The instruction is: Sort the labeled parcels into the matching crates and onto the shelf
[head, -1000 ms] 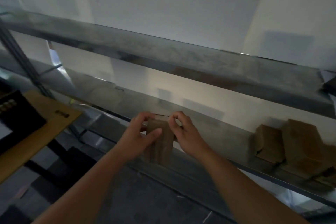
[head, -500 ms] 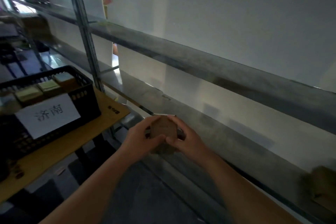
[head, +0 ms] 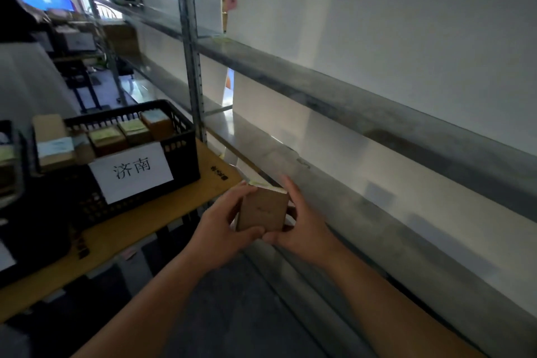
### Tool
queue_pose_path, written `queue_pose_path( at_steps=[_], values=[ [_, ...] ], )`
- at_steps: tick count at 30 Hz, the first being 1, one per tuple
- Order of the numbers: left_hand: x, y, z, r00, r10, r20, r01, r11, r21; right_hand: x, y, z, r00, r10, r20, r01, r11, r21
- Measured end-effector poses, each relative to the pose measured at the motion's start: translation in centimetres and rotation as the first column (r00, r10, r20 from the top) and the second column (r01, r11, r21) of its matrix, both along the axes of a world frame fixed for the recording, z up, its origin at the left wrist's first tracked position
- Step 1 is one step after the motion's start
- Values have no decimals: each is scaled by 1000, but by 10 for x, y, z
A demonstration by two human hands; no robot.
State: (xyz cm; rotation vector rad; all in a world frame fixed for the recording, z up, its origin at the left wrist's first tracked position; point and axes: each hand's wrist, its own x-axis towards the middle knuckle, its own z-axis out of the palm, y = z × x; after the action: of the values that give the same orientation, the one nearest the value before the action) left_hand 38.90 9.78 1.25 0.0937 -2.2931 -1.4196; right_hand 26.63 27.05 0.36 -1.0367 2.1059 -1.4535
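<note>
Grey metal shelf [head: 363,102] runs along the wall on the right. Wooden table [head: 139,229] at left carries a black crate [head: 180,136] labelled 济南, small boxes inside. Cardboard parcel [head: 263,211] held mid-air beside the shelf edge, left hand [head: 223,225] and right hand [head: 302,227] gripping opposite sides.

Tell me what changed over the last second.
The view swung left from the shelf: the black crate with its paper label came into sight, the boxes at the right left it. Both hands, left hand and right hand, still hold the small cardboard parcel, now turned broad-face up.
</note>
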Motion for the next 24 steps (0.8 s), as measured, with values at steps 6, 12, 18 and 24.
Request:
queue_pose_path(
  at_steps=[6,12,18,24],
  values=[
    [-4,-15,5,996,88,-22,-88,996,12,-23,-21,-1,997,46,-55,-44,998,33],
    [-12,-36,7,981,191,41,-193,979,68,-52,-59,4,993,94,-72,-98,994,-48],
    [-9,-52,5,910,409,61,-410,912,5,-58,-98,18,971,231,67,-215,958,-192],
    [10,-63,11,862,506,8,-506,862,-18,-49,-138,24,910,390,143,-353,907,-232]
  ],
)
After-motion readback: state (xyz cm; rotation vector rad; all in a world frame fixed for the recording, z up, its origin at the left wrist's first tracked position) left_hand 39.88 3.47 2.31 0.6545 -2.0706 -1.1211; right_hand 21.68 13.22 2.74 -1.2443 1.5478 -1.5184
